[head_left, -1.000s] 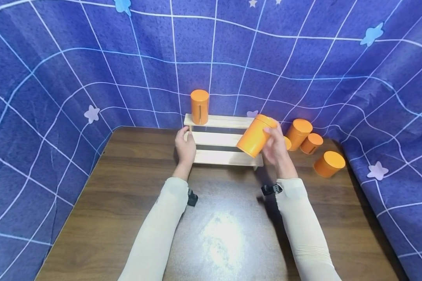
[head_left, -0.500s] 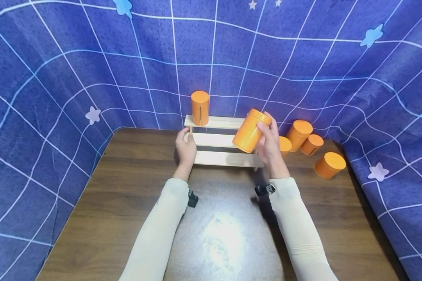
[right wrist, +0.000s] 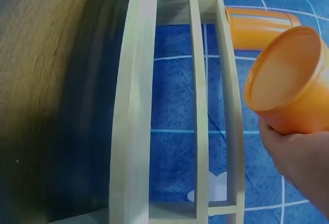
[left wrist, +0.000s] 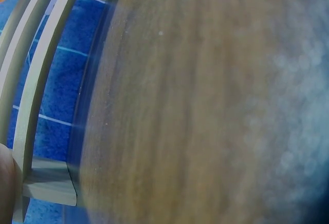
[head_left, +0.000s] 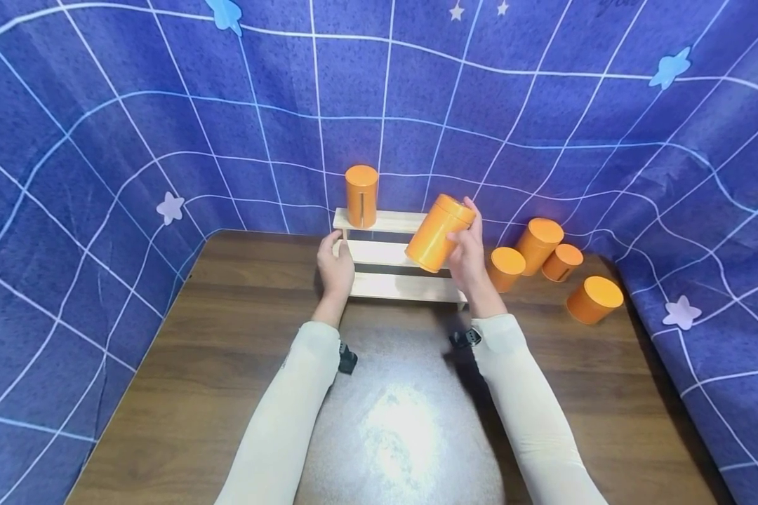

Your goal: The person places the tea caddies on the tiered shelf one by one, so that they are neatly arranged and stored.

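Observation:
A tilted orange canister (head_left: 439, 235) is gripped by my right hand (head_left: 469, 256), raised in front of the right part of a three-tier wooden rack (head_left: 407, 286). The right wrist view shows the held canister's (right wrist: 288, 72) round base facing the camera. My left hand (head_left: 337, 270) holds the rack's left end, thumb and fingers about its side. Only a sliver of that hand (left wrist: 6, 183) appears in the left wrist view, against the wood. Upright on the top tier's left end stands a slimmer orange canister (head_left: 361, 198) with a dark vertical slot.
Right of the rack, several orange canisters stand on the wooden table (head_left: 227, 315): a short one (head_left: 507, 268), a taller one (head_left: 540, 245), a small slotted one (head_left: 562, 262) and a wide one (head_left: 594, 299). A blue patterned curtain (head_left: 259, 154) hangs behind and at both sides.
My right hand has carried the tilted canister leftward along the rack, uncovering the short canister at the right. The left hand stays at the rack's left end.

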The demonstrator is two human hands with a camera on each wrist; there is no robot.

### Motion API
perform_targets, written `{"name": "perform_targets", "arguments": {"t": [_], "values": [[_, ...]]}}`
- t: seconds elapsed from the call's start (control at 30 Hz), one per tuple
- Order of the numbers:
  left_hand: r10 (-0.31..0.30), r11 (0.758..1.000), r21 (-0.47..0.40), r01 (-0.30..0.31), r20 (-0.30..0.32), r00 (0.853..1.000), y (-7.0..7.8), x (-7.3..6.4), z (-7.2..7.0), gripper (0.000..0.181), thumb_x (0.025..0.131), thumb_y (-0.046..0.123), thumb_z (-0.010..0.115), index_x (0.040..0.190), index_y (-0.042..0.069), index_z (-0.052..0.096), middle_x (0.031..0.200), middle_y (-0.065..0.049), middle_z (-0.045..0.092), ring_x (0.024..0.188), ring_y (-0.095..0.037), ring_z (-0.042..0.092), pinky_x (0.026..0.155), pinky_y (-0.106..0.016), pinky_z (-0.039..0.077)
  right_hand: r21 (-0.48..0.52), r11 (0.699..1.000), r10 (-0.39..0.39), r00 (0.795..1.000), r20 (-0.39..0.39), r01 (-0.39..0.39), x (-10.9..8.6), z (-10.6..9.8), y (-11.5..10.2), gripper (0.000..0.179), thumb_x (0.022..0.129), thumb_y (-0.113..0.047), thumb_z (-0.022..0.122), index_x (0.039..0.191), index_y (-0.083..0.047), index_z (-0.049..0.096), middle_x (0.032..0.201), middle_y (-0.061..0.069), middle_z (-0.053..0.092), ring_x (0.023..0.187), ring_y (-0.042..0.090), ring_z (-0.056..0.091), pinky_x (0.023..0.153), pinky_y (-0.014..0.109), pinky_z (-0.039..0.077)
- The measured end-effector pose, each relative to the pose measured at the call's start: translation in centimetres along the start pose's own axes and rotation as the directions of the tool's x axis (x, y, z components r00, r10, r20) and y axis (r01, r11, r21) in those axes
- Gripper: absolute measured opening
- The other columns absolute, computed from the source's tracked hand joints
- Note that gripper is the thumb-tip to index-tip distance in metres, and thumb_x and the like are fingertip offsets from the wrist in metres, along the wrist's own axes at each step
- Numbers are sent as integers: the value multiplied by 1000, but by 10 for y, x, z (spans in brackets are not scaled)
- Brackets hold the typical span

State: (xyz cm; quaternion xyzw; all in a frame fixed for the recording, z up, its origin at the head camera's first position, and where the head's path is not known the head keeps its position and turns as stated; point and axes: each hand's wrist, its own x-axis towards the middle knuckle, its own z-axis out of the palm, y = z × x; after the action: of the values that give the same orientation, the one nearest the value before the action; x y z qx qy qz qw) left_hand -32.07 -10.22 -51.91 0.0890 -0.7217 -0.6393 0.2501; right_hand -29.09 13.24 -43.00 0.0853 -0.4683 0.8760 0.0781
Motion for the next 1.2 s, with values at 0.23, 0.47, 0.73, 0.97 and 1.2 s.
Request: {"name": "perform_targets", "arguments": {"t": [0.23, 0.47, 0.73, 0.97, 1.2], "values": [[9, 1000, 6, -9, 2, 1000, -2, 1, 1, 34, 103, 2, 55, 135, -2, 67, 139, -21, 66, 140, -31, 58, 125, -38, 41, -143, 988, -52, 997, 52, 59, 5, 7, 7, 93, 86, 11, 56, 167, -12, 17, 139, 1, 53, 124, 17, 58, 109, 35, 52], [7, 1000, 14, -8, 4, 1000, -2, 2, 1, 34, 103, 2, 56, 135, -2, 67, 140, -21, 66, 141, -31, 57, 125, -38, 41, -326, 929, -154, 984, 88, 174, 12, 11, 18, 96, 88, 6, 74, 166, -15, 23, 161, 8, 47, 148, 21, 48, 131, 42, 35], [14, 1000, 19, -14, -2, 1000, -3, 1, 1, 34, 103, 2, 56, 135, -1, 68, 140, -20, 67, 141, -31, 58, 125, -39, 41, -409, 883, -178, 970, 165, 231, 16, 14, 30, 94, 91, 4, 75, 167, -10, 21, 168, 9, 41, 157, 25, 40, 131, 52, 33], [13, 1000, 26, -13, -7, 1000, -4, 0, 2, 33, 103, 4, 57, 134, 0, 68, 140, -19, 67, 141, -31, 58, 125, -40, 41, -453, 869, -148, 978, 150, 201, 21, 18, 35, 92, 89, 5, 79, 165, -10, 29, 164, 12, 45, 155, 26, 44, 129, 50, 37], [7, 999, 33, -7, -14, 1000, -3, 1, 2, 34, 103, 5, 57, 134, 1, 68, 140, -18, 67, 141, -30, 58, 125, -40, 41, -520, 832, -133, 979, 153, 194, 14, 32, 22, 84, 88, 5, 79, 160, -5, 38, 154, 24, 51, 147, 36, 51, 124, 50, 45]]}}
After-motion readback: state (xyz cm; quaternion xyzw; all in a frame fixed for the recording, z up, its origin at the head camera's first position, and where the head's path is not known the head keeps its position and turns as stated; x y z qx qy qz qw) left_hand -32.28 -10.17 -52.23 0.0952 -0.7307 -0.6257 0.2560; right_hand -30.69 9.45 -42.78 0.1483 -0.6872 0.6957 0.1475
